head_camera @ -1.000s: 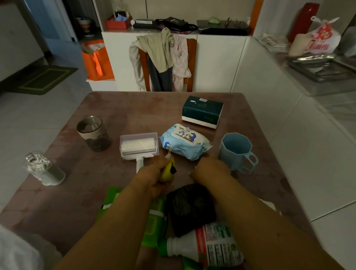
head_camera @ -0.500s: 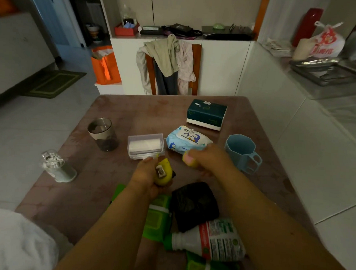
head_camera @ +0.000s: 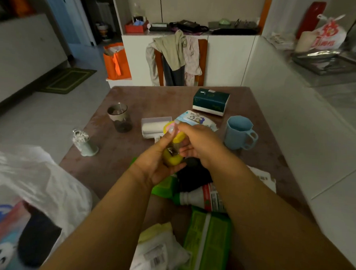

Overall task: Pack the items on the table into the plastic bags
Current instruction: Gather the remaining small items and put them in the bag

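Above the middle of the brown table (head_camera: 134,96), my left hand (head_camera: 157,162) grips a small yellow item (head_camera: 172,158) with a label on it. My right hand (head_camera: 197,144) meets it from the right, fingers pinching a second small yellow piece (head_camera: 179,137) just above. A white plastic bag (head_camera: 34,181) with a printed pattern lies open at the lower left, something dark inside. Under my arms lie green packs (head_camera: 207,238), a black bundle (head_camera: 193,178) and a white bottle (head_camera: 203,197) on its side.
Farther back on the table stand a dark glass (head_camera: 119,120), a lint roller box (head_camera: 155,126), a wet-wipes pack (head_camera: 196,119), a dark green tissue box (head_camera: 211,101), a blue mug (head_camera: 238,132) and a toothpick holder (head_camera: 83,143). A chair with clothes (head_camera: 176,59) stands behind the table.
My hands came together and rose; the right hand now touches the yellow item in the left. The view dropped, bringing the white plastic bag into sight at the lower left.
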